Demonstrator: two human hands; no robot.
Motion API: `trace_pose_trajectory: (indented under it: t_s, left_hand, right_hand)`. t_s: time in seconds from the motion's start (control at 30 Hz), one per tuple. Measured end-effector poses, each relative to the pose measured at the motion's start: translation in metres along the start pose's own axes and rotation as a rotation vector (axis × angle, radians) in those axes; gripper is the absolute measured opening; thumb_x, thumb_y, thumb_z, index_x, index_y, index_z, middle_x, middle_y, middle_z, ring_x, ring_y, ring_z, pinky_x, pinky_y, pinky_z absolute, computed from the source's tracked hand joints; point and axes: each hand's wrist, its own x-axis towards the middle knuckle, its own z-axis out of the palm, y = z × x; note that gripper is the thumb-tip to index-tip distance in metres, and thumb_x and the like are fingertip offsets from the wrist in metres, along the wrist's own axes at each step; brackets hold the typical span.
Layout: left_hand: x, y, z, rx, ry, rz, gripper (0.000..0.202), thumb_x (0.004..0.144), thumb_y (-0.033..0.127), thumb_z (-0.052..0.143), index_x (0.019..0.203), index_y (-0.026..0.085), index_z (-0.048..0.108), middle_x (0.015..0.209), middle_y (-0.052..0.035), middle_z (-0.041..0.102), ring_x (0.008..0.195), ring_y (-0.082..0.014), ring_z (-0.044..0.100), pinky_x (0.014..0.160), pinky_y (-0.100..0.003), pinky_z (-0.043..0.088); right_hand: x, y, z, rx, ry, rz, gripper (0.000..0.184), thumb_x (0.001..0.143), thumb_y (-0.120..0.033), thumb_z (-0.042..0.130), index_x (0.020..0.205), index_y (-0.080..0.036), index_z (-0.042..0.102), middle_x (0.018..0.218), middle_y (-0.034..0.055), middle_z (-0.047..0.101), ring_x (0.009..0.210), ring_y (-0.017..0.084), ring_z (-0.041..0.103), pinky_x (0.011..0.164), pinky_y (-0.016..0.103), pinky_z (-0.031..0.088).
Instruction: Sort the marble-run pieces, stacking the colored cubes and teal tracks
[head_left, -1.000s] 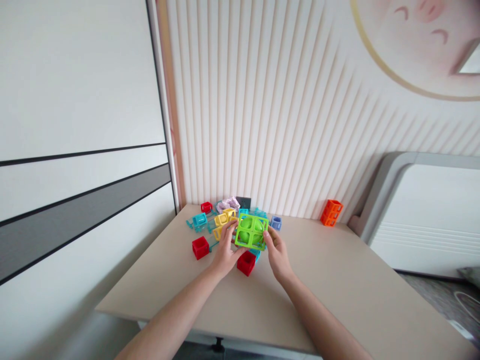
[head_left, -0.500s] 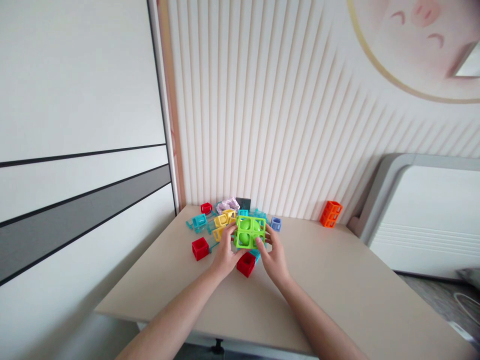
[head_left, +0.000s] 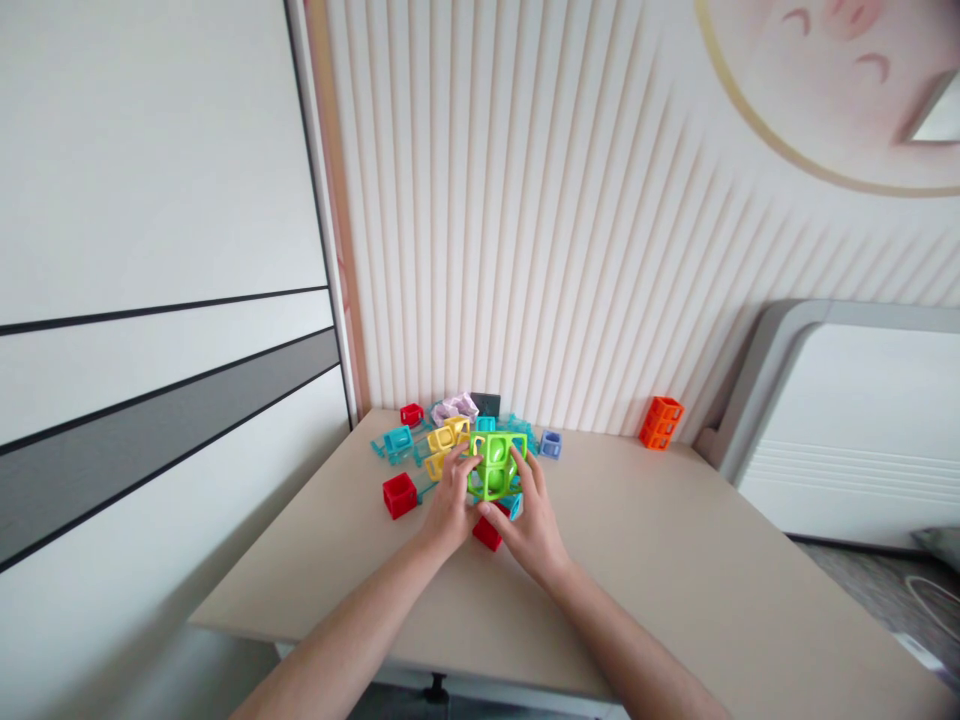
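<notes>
A bright green open-frame block (head_left: 496, 463) with green balls inside is held just above the beige table (head_left: 675, 560). My left hand (head_left: 451, 502) grips its left side with the fingers curled round the frame. My right hand (head_left: 529, 522) wraps the right and underside, fingers pressed on the block. A red cube (head_left: 488, 531) lies under my hands, partly hidden. A cyan piece (head_left: 516, 505) peeks out between my hands.
Loose blocks lie behind my hands: a red cube (head_left: 399, 494), yellow frames (head_left: 447, 437), a cyan cube (head_left: 398, 440), a small red cube (head_left: 412, 413), a blue cube (head_left: 550, 444), a lilac piece (head_left: 454, 407). An orange frame block (head_left: 661, 423) stands by the ribbed wall at the right.
The green block has turned in my hands from facing flat toward me to edge-on and sits lower. My right hand has slid under and round it.
</notes>
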Motion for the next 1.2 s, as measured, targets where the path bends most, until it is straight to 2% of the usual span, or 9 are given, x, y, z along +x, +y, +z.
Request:
trace_pose_trajectory:
  t_s: [0.13,0.37,0.57,0.7,0.8,0.9,1.03,1.2]
  left_hand:
    - [-0.002,-0.002,0.002,-0.038,-0.028,0.006,0.050,0.089,0.028,0.060,0.136,0.023,0.042,0.142,-0.0169,0.041,0.129,-0.0327,0.050,0.095,-0.051,0.053]
    - [-0.004,-0.004,0.003,-0.080,-0.076,-0.001,0.047,0.092,0.033,0.057,0.136,0.021,0.046,0.145,-0.0183,0.042,0.131,-0.0337,0.050,0.098,-0.052,0.051]
    - [0.002,0.008,0.002,0.028,-0.139,0.006,0.054,0.090,0.023,0.059,0.140,0.024,0.038,0.147,-0.0166,0.039,0.134,-0.0315,0.047,0.101,-0.052,0.050]
    - [0.006,0.015,-0.001,0.013,-0.169,0.000,0.051,0.090,0.019,0.056,0.138,0.024,0.039,0.145,-0.0162,0.041,0.129,-0.0286,0.051,0.097,-0.046,0.053]
    - [0.008,0.014,-0.005,-0.010,-0.178,-0.029,0.045,0.092,0.020,0.053,0.135,0.024,0.042,0.141,-0.0145,0.043,0.116,-0.0236,0.058,0.094,-0.042,0.054]
    - [0.008,0.010,-0.007,-0.032,-0.173,-0.062,0.040,0.094,0.022,0.051,0.133,0.025,0.044,0.137,-0.0125,0.045,0.100,-0.0181,0.062,0.090,-0.040,0.056]
    - [0.008,0.008,-0.008,-0.043,-0.164,-0.067,0.036,0.094,0.021,0.050,0.129,0.025,0.046,0.133,-0.0113,0.048,0.095,-0.0171,0.062,0.087,-0.038,0.056]
    - [0.007,0.008,-0.007,-0.043,-0.180,-0.067,0.036,0.093,0.019,0.049,0.128,0.025,0.047,0.133,-0.0103,0.049,0.094,-0.0168,0.062,0.089,-0.037,0.055]
  right_hand:
    - [0.000,0.002,0.003,0.038,0.018,0.019,0.086,0.085,-0.054,0.066,0.154,-0.026,0.023,0.156,0.0157,0.026,0.146,0.034,0.029,0.112,0.052,0.039]
    - [0.003,0.002,0.001,0.117,0.035,0.025,0.084,0.084,-0.052,0.067,0.152,-0.024,0.028,0.152,0.0150,0.031,0.145,0.033,0.030,0.115,0.051,0.035]
    - [0.007,0.004,0.000,0.095,0.135,0.030,0.079,0.082,-0.045,0.069,0.149,-0.025,0.032,0.149,0.0139,0.032,0.142,0.033,0.034,0.114,0.051,0.036]
    - [0.015,0.014,-0.005,0.039,0.226,0.051,0.080,0.081,-0.042,0.068,0.148,-0.024,0.030,0.149,0.0149,0.030,0.142,0.033,0.033,0.113,0.052,0.036]
    - [0.026,0.032,-0.016,-0.024,0.290,0.084,0.088,0.077,-0.039,0.068,0.151,-0.023,0.022,0.146,0.0159,0.031,0.139,0.032,0.036,0.112,0.051,0.036]
    - [0.038,0.061,-0.030,-0.094,0.339,0.173,0.096,0.074,-0.041,0.068,0.153,-0.023,0.017,0.143,0.0169,0.032,0.135,0.034,0.038,0.108,0.052,0.039]
    - [0.050,0.107,-0.050,-0.215,0.361,0.313,0.098,0.070,-0.044,0.069,0.152,-0.022,0.019,0.144,0.0192,0.030,0.128,0.037,0.045,0.100,0.053,0.044]
    - [0.063,0.158,-0.075,-0.446,0.358,0.321,0.095,0.073,-0.042,0.067,0.152,-0.020,0.020,0.147,0.0212,0.028,0.131,0.038,0.037,0.103,0.051,0.040]
